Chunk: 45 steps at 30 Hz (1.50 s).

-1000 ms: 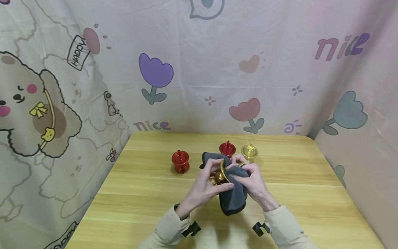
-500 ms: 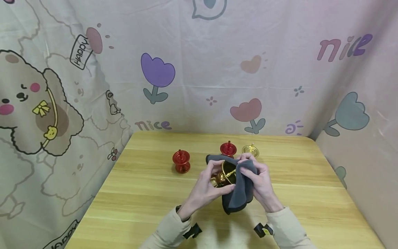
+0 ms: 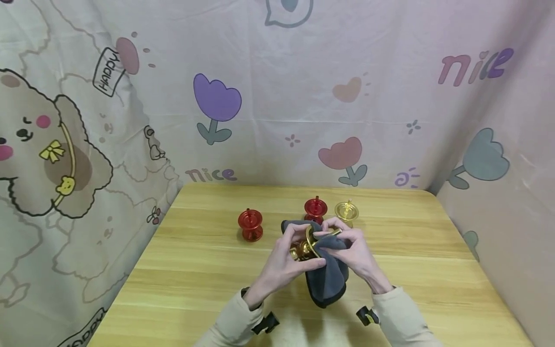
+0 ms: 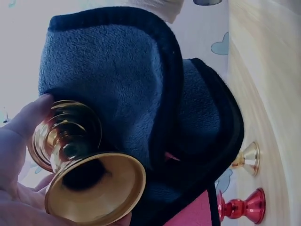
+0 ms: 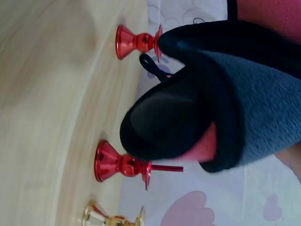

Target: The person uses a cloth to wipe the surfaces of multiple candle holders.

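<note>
A shiny gold candle holder (image 3: 300, 250) is tilted on its side above the table, its hollow foot facing left. My left hand (image 3: 279, 262) grips it by the wide dish, thumb and fingers on opposite sides of the rim. My right hand (image 3: 357, 253) pinches a dark grey cloth (image 3: 326, 286) against the inside of the dish, around the central pin. The cloth has black edging and hangs in folds below. In the left wrist view the foot of the candle holder (image 4: 113, 190) points at the camera; the cloth (image 4: 113, 70) hides the far side of the dish.
On the wooden table (image 3: 195, 289), a red candle holder (image 3: 250, 221) stands at the left. Another red one (image 3: 315, 208) and a pale gold one (image 3: 347, 211) stand side by side behind my hands. A patterned curtain (image 3: 269, 96) hangs behind the table.
My right hand drew the cloth back rightward, baring the dish and pin half a second ago, and is now back with the cloth inside the dish. The left hand keeps its grip.
</note>
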{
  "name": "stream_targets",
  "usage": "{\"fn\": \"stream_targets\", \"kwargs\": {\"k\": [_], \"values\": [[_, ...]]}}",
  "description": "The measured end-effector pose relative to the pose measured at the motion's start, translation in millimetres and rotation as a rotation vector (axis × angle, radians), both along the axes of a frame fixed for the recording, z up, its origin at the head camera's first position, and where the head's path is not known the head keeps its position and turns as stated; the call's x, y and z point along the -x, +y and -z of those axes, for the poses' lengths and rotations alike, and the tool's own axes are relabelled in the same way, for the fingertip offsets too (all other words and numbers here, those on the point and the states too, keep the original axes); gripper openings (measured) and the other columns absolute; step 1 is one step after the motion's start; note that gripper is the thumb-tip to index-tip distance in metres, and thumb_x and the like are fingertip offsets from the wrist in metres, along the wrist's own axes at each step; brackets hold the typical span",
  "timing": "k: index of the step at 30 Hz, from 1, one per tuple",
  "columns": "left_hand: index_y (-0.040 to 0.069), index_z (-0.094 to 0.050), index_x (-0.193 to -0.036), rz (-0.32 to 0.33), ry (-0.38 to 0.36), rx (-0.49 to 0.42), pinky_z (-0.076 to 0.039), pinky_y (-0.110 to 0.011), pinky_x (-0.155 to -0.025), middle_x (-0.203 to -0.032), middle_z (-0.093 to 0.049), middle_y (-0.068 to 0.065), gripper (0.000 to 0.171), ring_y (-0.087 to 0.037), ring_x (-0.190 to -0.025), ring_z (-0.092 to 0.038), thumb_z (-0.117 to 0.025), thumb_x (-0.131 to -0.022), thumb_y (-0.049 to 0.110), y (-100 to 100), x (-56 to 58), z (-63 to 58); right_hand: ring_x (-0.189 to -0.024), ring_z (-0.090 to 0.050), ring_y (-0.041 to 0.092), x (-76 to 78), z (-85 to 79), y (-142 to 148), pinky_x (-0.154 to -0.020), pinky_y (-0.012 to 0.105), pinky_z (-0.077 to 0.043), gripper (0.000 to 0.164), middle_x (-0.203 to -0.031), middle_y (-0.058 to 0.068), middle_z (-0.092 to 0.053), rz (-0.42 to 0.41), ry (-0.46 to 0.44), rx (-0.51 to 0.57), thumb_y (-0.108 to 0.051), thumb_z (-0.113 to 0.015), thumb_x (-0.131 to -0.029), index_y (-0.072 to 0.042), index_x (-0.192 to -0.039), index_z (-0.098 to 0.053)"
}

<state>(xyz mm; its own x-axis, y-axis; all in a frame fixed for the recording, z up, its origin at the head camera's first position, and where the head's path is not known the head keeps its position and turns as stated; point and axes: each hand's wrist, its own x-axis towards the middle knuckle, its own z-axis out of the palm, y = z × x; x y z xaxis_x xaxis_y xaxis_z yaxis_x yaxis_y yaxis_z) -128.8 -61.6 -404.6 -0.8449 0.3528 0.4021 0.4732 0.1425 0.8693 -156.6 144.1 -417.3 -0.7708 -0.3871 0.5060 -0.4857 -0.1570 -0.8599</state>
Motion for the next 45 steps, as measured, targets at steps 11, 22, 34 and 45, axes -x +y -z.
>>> {"fn": "stream_targets", "kwargs": {"k": [11, 22, 34, 45], "values": [[0.008, -0.05, -0.133, -0.016, 0.013, 0.032, -0.055, -0.023, -0.084, -0.122, -0.073, -0.012, 0.064, -0.017, -0.103, -0.068, -0.084, -0.08, 0.02, -2, 0.2, -1.9, -0.106, -0.055, 0.014, -5.0, 2.6, -16, -0.095, 0.021, -0.05, 0.031, -0.102, -0.002, -0.059, 0.034, -0.096, 0.312, 0.017, -0.064, -0.086, -0.006, -0.101, -0.08], [0.009, -0.05, -0.135, -0.016, -0.037, -0.008, -0.054, -0.024, -0.084, -0.121, -0.073, -0.012, 0.063, -0.015, -0.1, -0.067, -0.083, -0.082, 0.017, -4, -1.4, -1.6, -0.115, -0.056, 0.014, -8.3, 0.4, -12, -0.098, 0.02, -0.05, 0.031, -0.112, -0.002, -0.065, 0.052, -0.078, 0.308, 0.016, -0.064, -0.087, -0.002, -0.108, -0.077], [0.011, -0.049, -0.133, 0.032, -0.013, 0.076, -0.055, -0.024, -0.083, -0.124, -0.072, -0.008, 0.062, -0.013, -0.099, -0.067, -0.083, -0.082, 0.021, -8, -2.3, -9.4, -0.109, -0.057, 0.006, -8.0, -2.0, -8, -0.099, 0.017, -0.048, 0.011, -0.103, -0.007, -0.062, 0.127, 0.055, 0.014, 0.015, -0.074, -0.079, 0.011, -0.089, -0.075], [0.012, -0.049, -0.132, 0.05, -0.072, 0.031, -0.053, -0.027, -0.089, -0.125, -0.072, -0.008, 0.059, -0.016, -0.108, -0.067, -0.081, -0.084, 0.017, -9, -1.7, -5.7, -0.111, -0.059, 0.014, -7.2, 0.6, -9, -0.098, 0.021, -0.049, 0.031, -0.107, -0.002, -0.065, 0.046, -0.01, 0.258, 0.014, -0.065, -0.087, -0.006, -0.108, -0.078]]}}
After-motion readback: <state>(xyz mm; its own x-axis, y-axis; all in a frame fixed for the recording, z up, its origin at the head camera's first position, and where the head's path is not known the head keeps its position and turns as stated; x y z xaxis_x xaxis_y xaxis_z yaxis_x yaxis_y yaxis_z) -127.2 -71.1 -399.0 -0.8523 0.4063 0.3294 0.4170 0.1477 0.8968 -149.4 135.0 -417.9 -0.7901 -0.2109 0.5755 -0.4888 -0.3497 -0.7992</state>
